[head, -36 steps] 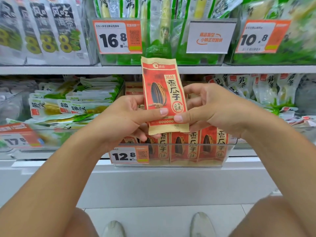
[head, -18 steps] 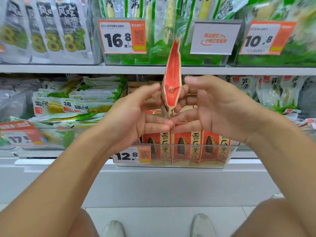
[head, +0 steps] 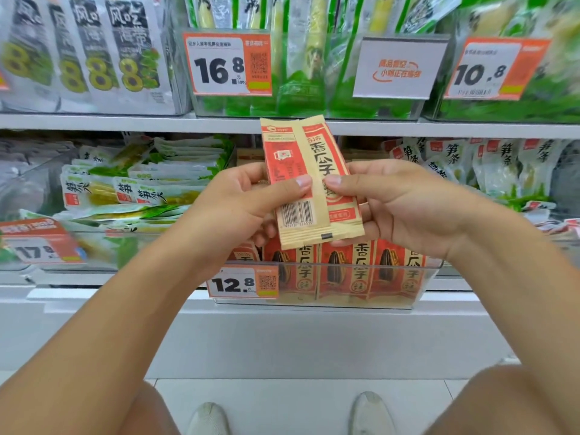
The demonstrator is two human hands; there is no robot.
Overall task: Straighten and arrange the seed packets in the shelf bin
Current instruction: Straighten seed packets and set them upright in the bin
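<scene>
Both hands held seed pkts, frame centre.
Left hand [head: 248, 202] & right hand [head: 405, 202] pinched two overlapping tan-and-red paper seed packets [head: 309, 180], upright, above clear plastic shelf bin [head: 420, 287] w/ more pkts standing inside.

Both hands, L hand [head: 238, 199] & R hand [head: 405, 202], pinch seed packet [head: 309, 171] (barcode side out) above bin [head: 420, 287].
</scene>
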